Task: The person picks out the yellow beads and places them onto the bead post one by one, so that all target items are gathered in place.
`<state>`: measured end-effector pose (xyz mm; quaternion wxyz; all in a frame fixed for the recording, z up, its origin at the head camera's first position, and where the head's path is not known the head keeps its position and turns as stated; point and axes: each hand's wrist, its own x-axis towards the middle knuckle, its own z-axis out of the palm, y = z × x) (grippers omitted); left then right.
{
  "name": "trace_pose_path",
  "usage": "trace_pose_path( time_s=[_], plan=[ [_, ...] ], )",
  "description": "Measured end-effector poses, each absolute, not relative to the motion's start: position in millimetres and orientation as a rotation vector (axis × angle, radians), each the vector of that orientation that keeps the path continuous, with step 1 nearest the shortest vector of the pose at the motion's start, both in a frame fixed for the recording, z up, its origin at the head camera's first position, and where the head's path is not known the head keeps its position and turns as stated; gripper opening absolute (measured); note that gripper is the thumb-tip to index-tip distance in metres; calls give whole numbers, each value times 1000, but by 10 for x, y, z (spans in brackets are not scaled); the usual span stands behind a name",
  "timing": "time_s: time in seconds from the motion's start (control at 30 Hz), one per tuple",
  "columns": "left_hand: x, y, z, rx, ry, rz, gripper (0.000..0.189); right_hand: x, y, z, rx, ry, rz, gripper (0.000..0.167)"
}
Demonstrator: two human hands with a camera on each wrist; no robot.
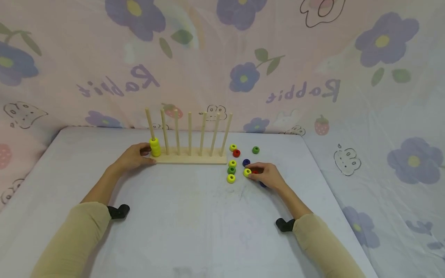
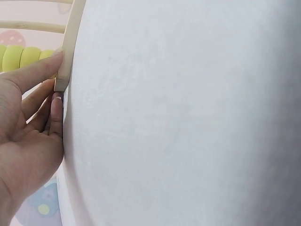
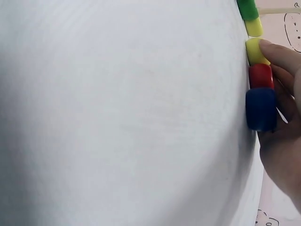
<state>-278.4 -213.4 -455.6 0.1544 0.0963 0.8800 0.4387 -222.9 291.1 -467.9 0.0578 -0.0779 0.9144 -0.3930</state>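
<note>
A wooden peg stand (image 1: 191, 159) with a row of upright pegs stands toward the back of the table. Several yellow beads (image 1: 155, 148) are stacked on its leftmost peg. My left hand (image 1: 133, 157) holds the left end of the base, thumb against the front edge and fingers round the end. To the right of the stand, my right hand (image 1: 268, 174) pinches a yellow bead (image 1: 247, 172) between thumb and fingers, low at the tabletop. A red bead (image 3: 261, 76) and a blue bead (image 3: 261, 109) sit close beside that hand, partly hidden by it in the head view.
Loose beads lie between the stand and my right hand: a green bead (image 1: 231, 170) between two yellow ones, and a red bead (image 1: 236, 153) near another yellow. A dark blue bead (image 1: 246, 162) and a green bead (image 1: 255, 150) lie farther back. Patterned cloth (image 1: 194, 69) hangs behind the white table (image 1: 194, 224).
</note>
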Motion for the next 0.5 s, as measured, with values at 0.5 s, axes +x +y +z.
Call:
trace_pose_path(
  time_s=[0.5],
  plan=[
    [-2785,-2120,-4529,285,2532,1247,82,-2228,2911,-4602,-275,2810,-1124,34]
  ],
)
